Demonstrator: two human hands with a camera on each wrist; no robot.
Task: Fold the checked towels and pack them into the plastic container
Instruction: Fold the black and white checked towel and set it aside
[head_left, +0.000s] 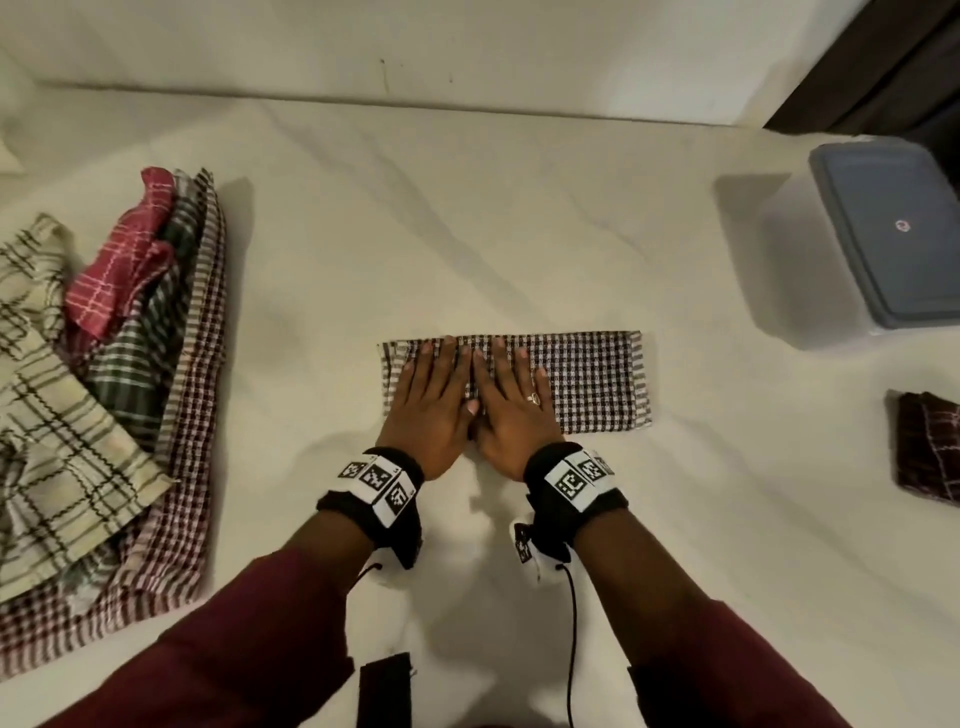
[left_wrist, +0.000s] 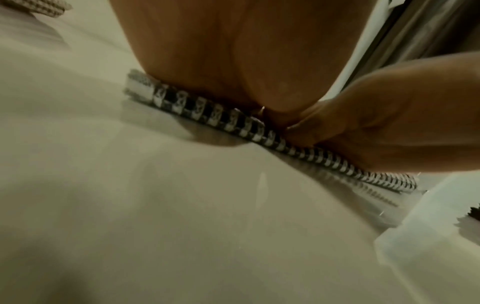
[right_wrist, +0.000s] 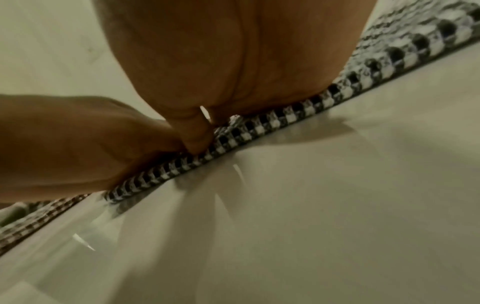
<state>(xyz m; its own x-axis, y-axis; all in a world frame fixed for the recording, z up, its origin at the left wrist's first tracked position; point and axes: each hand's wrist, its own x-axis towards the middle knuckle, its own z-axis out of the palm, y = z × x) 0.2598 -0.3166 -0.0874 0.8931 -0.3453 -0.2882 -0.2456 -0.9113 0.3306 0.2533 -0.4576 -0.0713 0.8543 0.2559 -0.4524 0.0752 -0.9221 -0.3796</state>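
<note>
A brown-and-white checked towel (head_left: 592, 382) lies folded into a long strip in the middle of the white surface. My left hand (head_left: 434, 400) and right hand (head_left: 511, 402) lie flat side by side on its left half, fingers straight, palms pressing down. The wrist views show the towel's near edge (left_wrist: 228, 121) (right_wrist: 259, 125) under my left palm (left_wrist: 221, 61) and my right palm (right_wrist: 233, 57). The plastic container (head_left: 888, 234) with a grey lid on it stands at the far right. A pile of unfolded checked towels (head_left: 104, 374) lies at the left.
A folded dark maroon towel (head_left: 930, 452) lies at the right edge, in front of the container. A wall runs along the back of the surface, with dark furniture (head_left: 883, 67) at the top right. A black strap (head_left: 384, 691) lies near my body.
</note>
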